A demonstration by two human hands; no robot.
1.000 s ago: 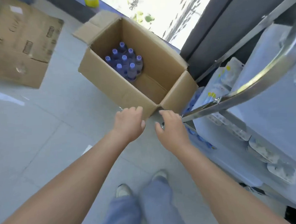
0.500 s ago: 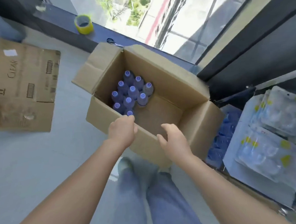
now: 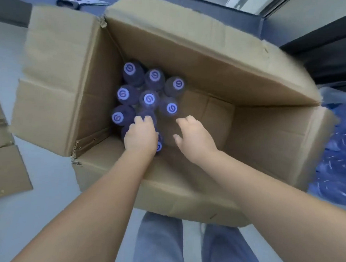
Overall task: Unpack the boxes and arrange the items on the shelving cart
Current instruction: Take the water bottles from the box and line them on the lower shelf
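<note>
Now inside the open cardboard box (image 3: 214,53), reaching for purple-capped bottles (image 3: 149,99) standing upright, long axes vertical, clustered in the far-left corner. Left hand (image 3: 141,135) nearer, fingers curled down over a bottle top, though whether gripping yet cannot be told. Right hand (image 3: 191,134) just beside the cluster's right edge, fingers loosely spread, holding nothing.

One open brown cardboard box (image 3: 214,53) stands on the floor, and inside it seven purple-capped dark bottles (image 3: 149,99) show their tops fully, with at least two more partly hidden under the left hand (image 3: 141,137), so the full count cannot be told. Two bare hands reach in, the other being the right hand (image 3: 192,135). One more flattened brown cardboard box (image 3: 1,161) lies at the left edge, and one pile of blue plastic-wrapped packs (image 3: 340,161), too blurred to count, lies at the right.
</note>
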